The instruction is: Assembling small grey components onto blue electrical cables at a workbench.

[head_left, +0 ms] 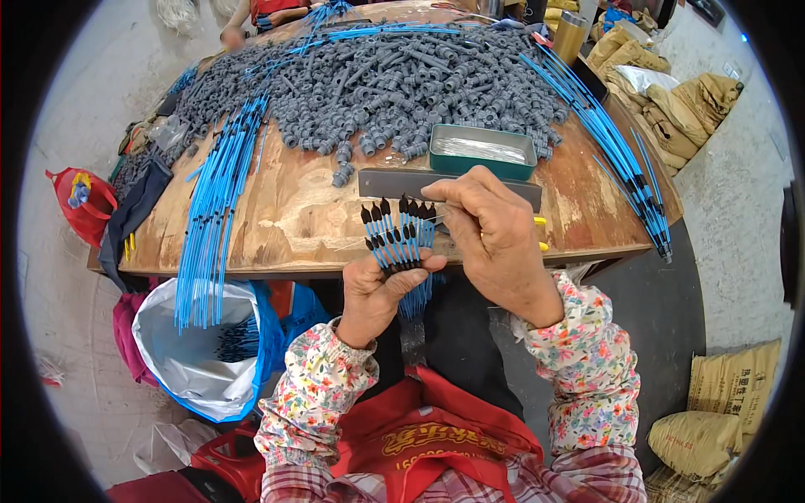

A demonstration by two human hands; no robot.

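Note:
My left hand (375,289) is closed around a fan of blue rods with black tips (394,239), held upright just off the table's near edge. The black ends form two rows, one above the other. Lower parts of the rods hang beneath the hand. A thin pale wire pokes out at the bundle's left side. Against the right side of the bundle, my right hand (501,239) pinches with thumb and index finger at what looks like a thin wire, largely covered by the fingers. Just beyond stands a green tin (484,172) of thin silvery wires, behind a flat grey bar (369,183).
A heap of grey plastic fittings (402,84) covers the table's far half. Blue rods lie at left (220,193) and right (616,138). A white-lined blue bag (168,335) stands below left. Yellow sacks (700,101) are at right. Another person's arm (239,15) shows at the far edge.

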